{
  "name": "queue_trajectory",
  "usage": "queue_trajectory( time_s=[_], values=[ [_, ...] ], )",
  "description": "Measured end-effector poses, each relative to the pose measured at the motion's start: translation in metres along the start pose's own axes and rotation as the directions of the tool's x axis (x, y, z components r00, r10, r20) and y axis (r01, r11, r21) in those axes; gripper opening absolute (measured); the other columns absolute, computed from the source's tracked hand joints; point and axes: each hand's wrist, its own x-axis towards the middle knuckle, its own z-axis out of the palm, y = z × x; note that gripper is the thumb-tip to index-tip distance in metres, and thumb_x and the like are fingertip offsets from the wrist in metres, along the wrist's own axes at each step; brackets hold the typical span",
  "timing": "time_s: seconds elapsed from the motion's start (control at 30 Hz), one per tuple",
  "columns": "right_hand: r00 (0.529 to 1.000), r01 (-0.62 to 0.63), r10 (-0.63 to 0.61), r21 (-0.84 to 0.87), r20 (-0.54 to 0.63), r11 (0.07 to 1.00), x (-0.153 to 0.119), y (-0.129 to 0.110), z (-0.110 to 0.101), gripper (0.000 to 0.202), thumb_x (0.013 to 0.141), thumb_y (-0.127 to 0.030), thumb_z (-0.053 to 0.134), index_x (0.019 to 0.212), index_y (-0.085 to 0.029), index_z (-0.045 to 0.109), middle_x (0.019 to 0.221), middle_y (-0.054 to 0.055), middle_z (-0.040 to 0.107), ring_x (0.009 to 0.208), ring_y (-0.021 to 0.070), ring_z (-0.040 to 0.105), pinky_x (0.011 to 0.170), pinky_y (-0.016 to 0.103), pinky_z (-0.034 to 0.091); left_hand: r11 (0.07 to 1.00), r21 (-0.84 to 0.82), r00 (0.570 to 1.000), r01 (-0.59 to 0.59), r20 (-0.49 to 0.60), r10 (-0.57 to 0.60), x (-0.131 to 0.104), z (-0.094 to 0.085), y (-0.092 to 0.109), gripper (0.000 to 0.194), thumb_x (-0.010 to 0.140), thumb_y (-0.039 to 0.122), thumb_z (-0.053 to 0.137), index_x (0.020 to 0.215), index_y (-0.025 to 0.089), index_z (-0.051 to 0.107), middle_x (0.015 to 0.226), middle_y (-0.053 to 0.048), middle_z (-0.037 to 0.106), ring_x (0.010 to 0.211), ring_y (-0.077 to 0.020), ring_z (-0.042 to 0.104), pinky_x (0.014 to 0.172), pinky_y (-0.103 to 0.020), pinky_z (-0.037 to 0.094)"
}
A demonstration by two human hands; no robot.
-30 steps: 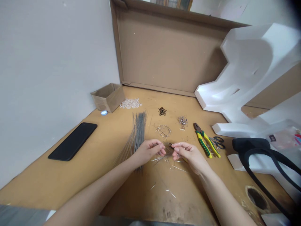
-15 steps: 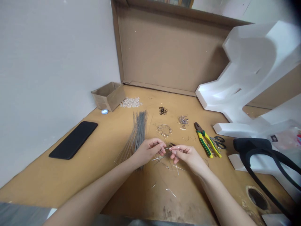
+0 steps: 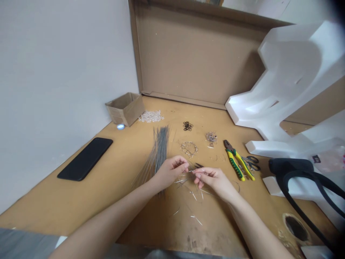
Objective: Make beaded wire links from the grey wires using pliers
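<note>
My left hand point(image 3: 174, 169) is closed in a pinch on a thin metal wire point(image 3: 190, 171). Facing it, my right hand point(image 3: 210, 178) pinches the other end of this short wire between thumb and forefinger. Fine detail at the fingertips is too small to make out. Loose wire pieces point(image 3: 192, 194) lie on the table beneath and in front of my hands. A bundle of long grey wires point(image 3: 161, 147) lies just beyond my left hand, partly covered by it. Dark pointed tips of a tool point(image 3: 198, 165) show behind my right fingers.
Yellow-green pliers point(image 3: 235, 160) and scissors point(image 3: 252, 162) lie at right. Farther back are a wire ring point(image 3: 189, 148), black rings point(image 3: 188, 126), a small metal heap point(image 3: 211, 137) and clear beads point(image 3: 151, 116). A cardboard box point(image 3: 125, 109), phone point(image 3: 85, 158) and white foam point(image 3: 285, 72) border the table.
Both hands stay in nearly the same place, still pinching the wire. My left fingers have drawn together slightly, and the loose wire pieces under my right hand have shifted. The view has tilted a little.
</note>
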Motion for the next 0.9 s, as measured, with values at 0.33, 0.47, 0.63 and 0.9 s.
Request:
queue_trajectory(
  time_s=[0.33, 0.47, 0.63, 0.9],
  values=[
    [1.000, 0.011, -0.011, -0.051, 0.014, 0.999, 0.0006, 0.0008, 0.0035, 0.029, 0.069, -0.040, 0.064, 0.080, -0.014, 0.065, 0.066, 0.002, 0.064, 0.051, 0.0091, 0.055, 0.055, 0.025, 0.044, 0.995, -0.085, 0.998, 0.055, -0.022, -0.057, 0.0003, -0.0032, 0.0025, 0.015, 0.075, 0.029, 0.055, 0.079, 0.015, 0.054, 0.062, 0.003, 0.057, 0.062, -0.0094, 0.052, 0.065, -0.022, 0.040],
    [1.000, -0.005, 0.006, -0.057, 0.010, 0.998, 0.0003, 0.0008, 0.0042, 0.028, 0.069, -0.041, 0.064, 0.077, -0.014, 0.065, 0.065, 0.002, 0.064, 0.049, 0.0090, 0.054, 0.053, 0.025, 0.043, 0.999, -0.045, 0.998, -0.022, 0.056, 0.024, -0.0028, -0.0013, 0.0006, 0.016, 0.075, 0.028, 0.056, 0.084, 0.015, 0.056, 0.073, -0.001, 0.062, 0.070, -0.0117, 0.056, 0.067, -0.023, 0.042],
    [0.998, -0.038, 0.038, -0.006, 0.055, 0.999, -0.0003, 0.0011, 0.0045, 0.027, 0.069, -0.040, 0.064, 0.080, -0.015, 0.065, 0.068, 0.002, 0.065, 0.050, 0.0087, 0.055, 0.054, 0.024, 0.043, 0.972, 0.169, 0.987, -0.161, 0.029, 0.158, -0.0065, 0.0013, 0.0004, 0.014, 0.078, 0.024, 0.052, 0.084, 0.017, 0.062, 0.078, -0.002, 0.065, 0.073, -0.0126, 0.058, 0.068, -0.023, 0.043],
    [0.993, -0.040, 0.039, 0.005, 0.113, 0.999, -0.0015, 0.0021, 0.0045, 0.026, 0.069, -0.037, 0.065, 0.082, -0.015, 0.064, 0.072, 0.004, 0.067, 0.049, 0.0082, 0.053, 0.053, 0.024, 0.041, 0.870, 0.381, 0.939, -0.314, -0.010, 0.344, -0.0077, 0.0047, 0.0024, 0.015, 0.079, 0.020, 0.048, 0.079, 0.019, 0.063, 0.076, -0.002, 0.065, 0.072, -0.0131, 0.057, 0.068, -0.023, 0.042]
  ],
)
